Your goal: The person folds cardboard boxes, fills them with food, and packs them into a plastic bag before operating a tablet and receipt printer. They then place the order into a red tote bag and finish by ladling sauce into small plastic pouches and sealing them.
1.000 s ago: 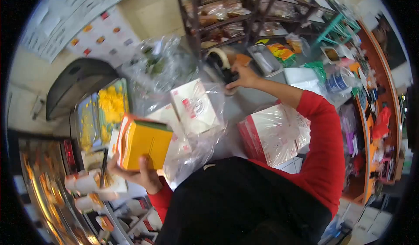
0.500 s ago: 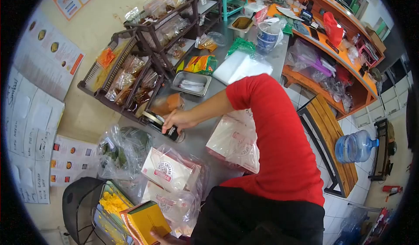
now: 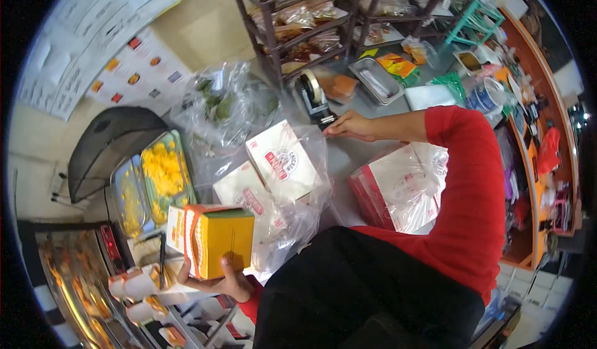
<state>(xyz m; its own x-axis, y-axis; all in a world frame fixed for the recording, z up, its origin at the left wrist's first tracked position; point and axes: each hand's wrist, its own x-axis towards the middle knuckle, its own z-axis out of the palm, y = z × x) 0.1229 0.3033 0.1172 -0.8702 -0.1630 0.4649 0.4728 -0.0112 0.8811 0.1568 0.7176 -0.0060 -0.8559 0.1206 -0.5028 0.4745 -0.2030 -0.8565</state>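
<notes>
Left fingers (image 3: 227, 267) clasping box (image 3: 222, 238), right fingers (image 3: 336, 126) bunched at dispenser (image 3: 316, 103) edge, hold unclear, counter (image 3: 341, 159) between cartons (image 3: 292, 172)

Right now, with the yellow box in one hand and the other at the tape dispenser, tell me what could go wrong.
The yellow box might slip or tip, since only the left hand supports it.

It might bump the yellow food, which looks uncovered and appears close by.

Any tape pulled from the tape dispenser by the right hand could snag the loose clear plastic around the white boxes.
</notes>
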